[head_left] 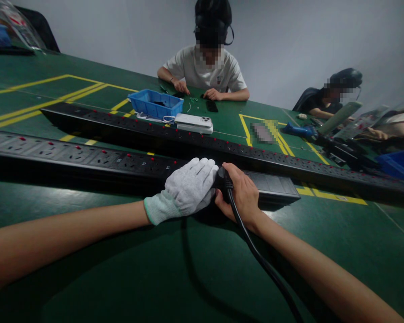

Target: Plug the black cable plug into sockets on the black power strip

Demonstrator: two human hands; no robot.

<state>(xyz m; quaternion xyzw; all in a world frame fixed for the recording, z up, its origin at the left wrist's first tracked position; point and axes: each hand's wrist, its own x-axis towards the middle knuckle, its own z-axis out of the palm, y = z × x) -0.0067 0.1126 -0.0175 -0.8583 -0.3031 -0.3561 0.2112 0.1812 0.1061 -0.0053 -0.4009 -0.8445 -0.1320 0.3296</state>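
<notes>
The bare right hand is gripping a black moulded plug at the long, black, red-dotted socket strip; a thick black cable is trailing from it toward the near edge. The left hand, wearing a pale grey knitted glove, is resting over the strip just beside the plug, fingers together; whether it is gripping, I cannot tell. Both strips are lying on the green desk, the second long black strip running behind.

Single head-worn view; looks forward, down over green table; hands close, wall far.
</notes>
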